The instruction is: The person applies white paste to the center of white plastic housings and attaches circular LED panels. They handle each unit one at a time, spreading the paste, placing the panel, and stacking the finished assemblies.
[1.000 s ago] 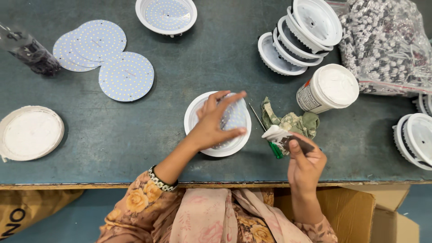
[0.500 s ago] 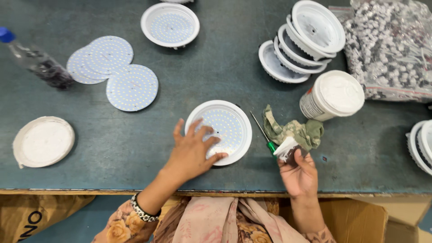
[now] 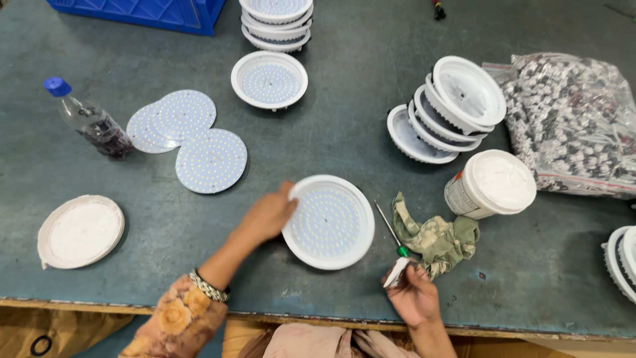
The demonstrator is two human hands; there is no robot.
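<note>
A round white lamp housing with a dotted LED disc inside lies flat near the table's front edge. My left hand grips its left rim with fingers curled over the edge. My right hand rests at the front edge, closed on a small white piece. Just above it lie a green-handled screwdriver and a crumpled green rag.
Loose LED discs and a bottle lie at left, a white lid nearer the edge. Another housing, stacked housings, a white tub, a bag of small parts and a blue crate surround the work spot.
My left hand slid off the top of the lamp housing to its left rim. My right hand dropped toward the table's front edge, still holding the small white piece.
</note>
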